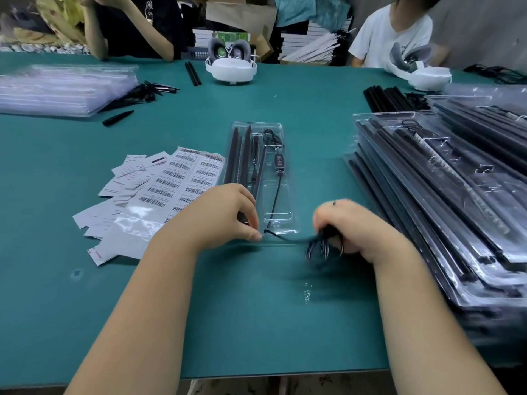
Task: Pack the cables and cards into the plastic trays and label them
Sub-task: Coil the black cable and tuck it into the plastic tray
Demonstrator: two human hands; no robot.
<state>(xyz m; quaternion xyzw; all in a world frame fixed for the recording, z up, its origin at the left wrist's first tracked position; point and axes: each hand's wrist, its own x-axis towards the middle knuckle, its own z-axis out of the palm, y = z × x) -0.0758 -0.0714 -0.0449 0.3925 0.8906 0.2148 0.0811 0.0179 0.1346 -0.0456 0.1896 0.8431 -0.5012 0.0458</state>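
A clear plastic tray [278, 206] lies in the middle of the green table, holding black strips, a small controller with a display [280, 161] and a black cable. My left hand [225, 212] rests with curled fingers on the tray's near left corner and pins it down. Just right of the tray, my right hand [346, 226] grips a blurred coiled bundle of black cable [320, 246]. That cable runs from the bundle back into the tray. Barcode label sheets [182, 178] and white cards [125, 178] lie left of the tray.
A tall stack of packed trays [445, 201] fills the right side. Empty clear trays [62, 89] and black spikes [118, 118] lie at the far left. Two white headsets [231, 68] sit at the far edge, where two people are seated. Loose black strips [385, 99] lie at the back right.
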